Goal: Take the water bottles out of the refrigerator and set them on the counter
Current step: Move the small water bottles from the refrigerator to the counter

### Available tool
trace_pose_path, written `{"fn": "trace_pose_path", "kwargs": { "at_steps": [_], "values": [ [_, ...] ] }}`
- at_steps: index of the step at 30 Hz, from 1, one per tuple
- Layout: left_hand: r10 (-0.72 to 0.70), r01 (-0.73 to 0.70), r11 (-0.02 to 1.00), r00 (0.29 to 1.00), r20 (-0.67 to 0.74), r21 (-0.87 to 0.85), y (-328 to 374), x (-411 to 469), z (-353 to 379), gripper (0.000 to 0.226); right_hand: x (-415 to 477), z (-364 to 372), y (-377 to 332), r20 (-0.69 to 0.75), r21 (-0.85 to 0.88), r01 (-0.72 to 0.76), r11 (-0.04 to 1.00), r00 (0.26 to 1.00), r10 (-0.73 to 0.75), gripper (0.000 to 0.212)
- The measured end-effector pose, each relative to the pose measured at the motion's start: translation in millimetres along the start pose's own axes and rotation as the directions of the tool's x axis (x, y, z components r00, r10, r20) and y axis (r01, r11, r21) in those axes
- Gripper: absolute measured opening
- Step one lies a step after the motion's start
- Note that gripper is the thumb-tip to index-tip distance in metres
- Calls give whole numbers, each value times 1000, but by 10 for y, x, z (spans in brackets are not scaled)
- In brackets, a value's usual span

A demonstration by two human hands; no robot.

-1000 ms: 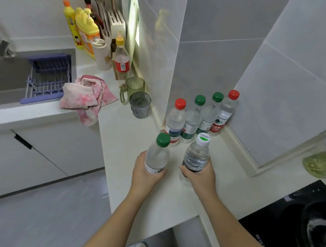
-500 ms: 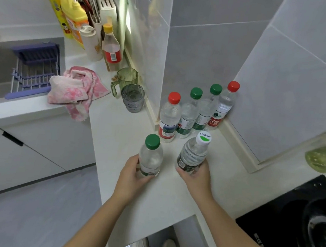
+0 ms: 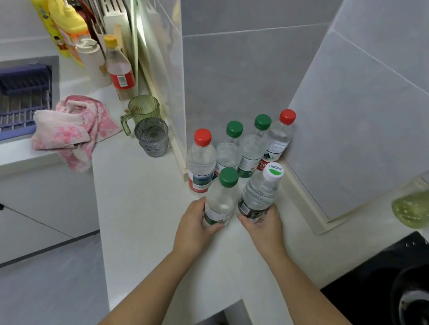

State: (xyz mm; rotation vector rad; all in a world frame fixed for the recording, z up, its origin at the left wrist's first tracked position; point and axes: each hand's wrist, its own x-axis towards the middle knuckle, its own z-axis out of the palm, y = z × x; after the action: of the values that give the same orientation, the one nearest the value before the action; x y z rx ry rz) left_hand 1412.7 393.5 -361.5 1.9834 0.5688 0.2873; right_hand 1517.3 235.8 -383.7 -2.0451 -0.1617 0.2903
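My left hand (image 3: 194, 226) grips a clear water bottle with a green cap (image 3: 220, 200) near its base. My right hand (image 3: 263, 225) holds a white-capped water bottle (image 3: 260, 192) the same way. Both stand upright on the white counter (image 3: 138, 215), just in front of a row of several bottles against the tiled corner: a red-capped one (image 3: 200, 161) at the left, two green-capped ones (image 3: 232, 143) (image 3: 257, 137), and another red-capped one (image 3: 280, 134) at the right. The refrigerator is out of view.
A green mug (image 3: 141, 112) and a grey glass (image 3: 151, 137) stand left of the row. A pink cloth (image 3: 68, 126) hangs over the counter edge by the sink rack (image 3: 13, 103). Detergent bottles (image 3: 65, 22) stand behind. A black stove (image 3: 399, 295) lies at the right.
Both hands have slid their bottles forward on the counter until they sit close against the row in the corner. The camera has moved closer.
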Motion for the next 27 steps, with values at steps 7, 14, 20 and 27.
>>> {"fn": "trace_pose_path", "kwargs": {
  "at_steps": [7, 14, 20, 27],
  "values": [
    [36, -37, 998, 999, 30, 46, 258, 318, 367, 59, 252, -240, -70, -91, 42, -9, 999, 996, 13, 62],
    [6, -7, 996, 1000, 17, 88, 420, 520, 625, 62, 439, -372, 74, -187, -133, 84, 988, 976, -109, 51],
    [-78, 70, 980, 996, 36, 188, 551, 659, 749, 54, 544, -440, 52, -225, -186, 107, 977, 963, -148, 45],
    [-145, 127, 953, 988, 47, 274, 656, 757, 852, 49, 637, -490, 49, -249, -106, 54, 993, 965, -79, 49]
  ]
}}
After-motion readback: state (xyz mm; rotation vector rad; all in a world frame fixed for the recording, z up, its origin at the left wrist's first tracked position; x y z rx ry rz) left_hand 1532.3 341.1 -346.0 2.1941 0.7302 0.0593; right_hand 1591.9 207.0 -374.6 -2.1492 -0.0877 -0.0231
